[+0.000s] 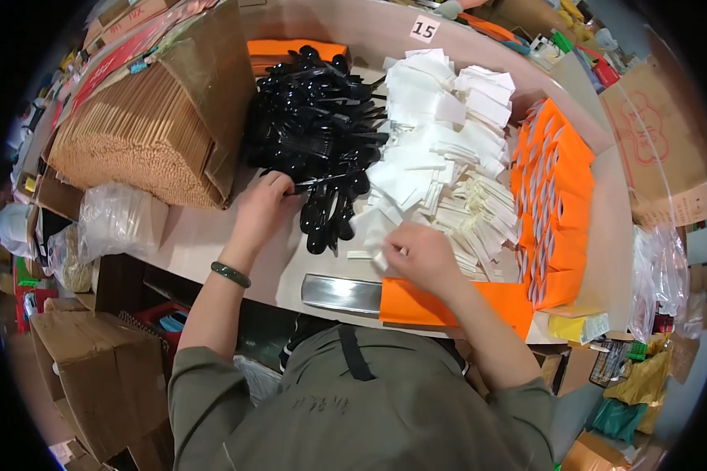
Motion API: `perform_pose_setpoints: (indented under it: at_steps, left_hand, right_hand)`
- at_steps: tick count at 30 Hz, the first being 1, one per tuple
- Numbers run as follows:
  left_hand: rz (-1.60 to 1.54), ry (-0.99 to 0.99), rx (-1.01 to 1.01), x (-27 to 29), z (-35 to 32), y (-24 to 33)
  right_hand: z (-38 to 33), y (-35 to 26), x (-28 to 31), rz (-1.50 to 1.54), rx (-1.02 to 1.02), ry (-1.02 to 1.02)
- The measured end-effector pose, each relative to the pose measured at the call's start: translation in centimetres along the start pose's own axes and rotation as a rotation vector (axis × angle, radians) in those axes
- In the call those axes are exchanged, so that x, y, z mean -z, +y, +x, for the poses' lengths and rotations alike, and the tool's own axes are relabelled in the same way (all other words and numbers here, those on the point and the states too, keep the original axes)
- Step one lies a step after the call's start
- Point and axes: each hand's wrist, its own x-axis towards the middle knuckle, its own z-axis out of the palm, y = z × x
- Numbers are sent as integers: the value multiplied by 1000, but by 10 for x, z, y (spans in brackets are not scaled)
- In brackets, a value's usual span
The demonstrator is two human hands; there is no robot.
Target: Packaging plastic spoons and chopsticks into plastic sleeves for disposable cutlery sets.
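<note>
Left hand (262, 207) right at glossy black cutlery (316, 143) — grip unclear, right hand (424, 253) curled by white papers (404, 182) — hold unclear, printed label (425, 29) beyond

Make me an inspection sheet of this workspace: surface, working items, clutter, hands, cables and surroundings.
Surface: pale table, partly covered.
Working items: piled black plastic cutlery; loose white paper napkins; small cream strips; overlapping orange packets at right; shiny metal plate meeting an orange strip near the person.
Clutter: clear plastic bag beside an open cardboard box of tightly packed brown pieces.
Hands: left hand at the cutlery; right hand curled near the napkins; both grips unclear.
Cables: nothing seen.
Surroundings: brown cartons on both sides.
</note>
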Motion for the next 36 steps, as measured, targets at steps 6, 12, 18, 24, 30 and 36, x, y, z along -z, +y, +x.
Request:
perform_pose_setpoints:
  at_steps: [6,12,18,24,30,36]
  left_hand:
    - [-309,-62,218,5,-14,21]
    - [-766,200,389,1,-73,23]
    - [-1021,59,579,0,-103,37]
    - [-852,14,504,3,-123,42]
    - [-244,-147,-163,-27,-70,92]
    - [-78,245,-109,43,-47,2]
  right_hand:
    - [-25,-32,-49,-138,302,-336]
    - [-22,-53,-49,64,118,-291]
    - [-33,-46,-51,-348,263,-269]
    - [-55,-24,-12,-26,67,58]
    - [-75,-6,-26,-202,319,-17]
    - [-89,13,-68,-265,446,-72]
